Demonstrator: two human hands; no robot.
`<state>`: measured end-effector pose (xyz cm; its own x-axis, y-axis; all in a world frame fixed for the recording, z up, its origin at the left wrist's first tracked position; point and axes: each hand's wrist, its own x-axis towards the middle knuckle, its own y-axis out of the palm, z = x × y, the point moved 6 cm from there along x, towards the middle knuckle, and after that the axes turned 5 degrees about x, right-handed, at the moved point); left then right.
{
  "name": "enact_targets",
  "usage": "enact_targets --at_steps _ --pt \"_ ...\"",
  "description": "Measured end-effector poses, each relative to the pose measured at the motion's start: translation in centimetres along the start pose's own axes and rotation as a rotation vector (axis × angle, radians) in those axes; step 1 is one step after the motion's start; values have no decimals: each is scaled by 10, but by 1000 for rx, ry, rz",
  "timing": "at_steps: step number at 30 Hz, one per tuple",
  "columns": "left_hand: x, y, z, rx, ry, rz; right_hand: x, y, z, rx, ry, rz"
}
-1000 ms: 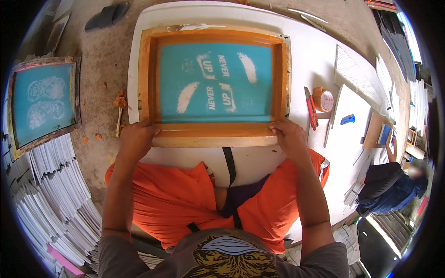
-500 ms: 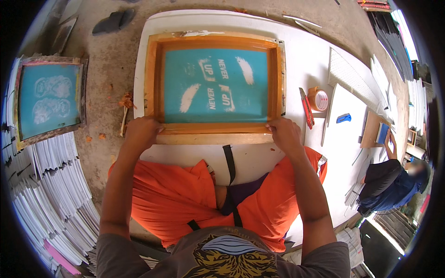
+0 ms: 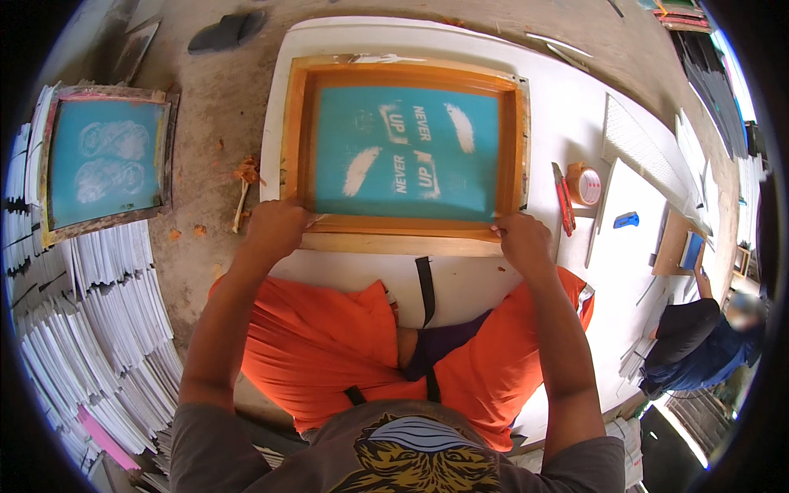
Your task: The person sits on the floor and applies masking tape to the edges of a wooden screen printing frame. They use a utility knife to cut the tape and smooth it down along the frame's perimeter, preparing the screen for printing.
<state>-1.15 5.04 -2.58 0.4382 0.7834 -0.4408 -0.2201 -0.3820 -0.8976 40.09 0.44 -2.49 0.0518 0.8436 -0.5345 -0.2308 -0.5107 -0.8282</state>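
A screen-printing frame [image 3: 521, 148] lies on the white board, its teal mesh [image 3: 345, 123] marked with pale lettering and two white smears. Brown packing tape lines its inner sides. My left hand [image 3: 277, 232] is closed at the near left corner, fingertips on one end of a brown tape strip [image 3: 403, 227] along the near side. At the other end, near the right corner, my right hand [image 3: 526, 241] pinches the strip. Bare pale wood shows just below it. How firmly the strip sticks to the frame, I cannot tell.
Right of the frame are a red cutter [image 3: 564, 201], a brown tape roll [image 3: 584, 184] and a blue cutter [image 3: 626, 219]. Another teal screen [image 3: 107, 160] rests on stacked white sheets [image 3: 115, 304] at left. A person [image 3: 699, 345] sits at far right, one hand near a blue object.
The whole view has shifted, so the scene sits farther right in the picture. Both hands keep their places at the frame's near corners.
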Motion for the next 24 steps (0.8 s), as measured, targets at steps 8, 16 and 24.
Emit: enact_targets --at_steps 8,16,24 --pt "4 4 -2 23 27 56 0 5 -4 -13 30 9" --pt "9 -4 -9 54 35 168 3 7 -1 -54 27 54" --pt "14 5 -6 84 57 199 5 7 1 -80 38 120"
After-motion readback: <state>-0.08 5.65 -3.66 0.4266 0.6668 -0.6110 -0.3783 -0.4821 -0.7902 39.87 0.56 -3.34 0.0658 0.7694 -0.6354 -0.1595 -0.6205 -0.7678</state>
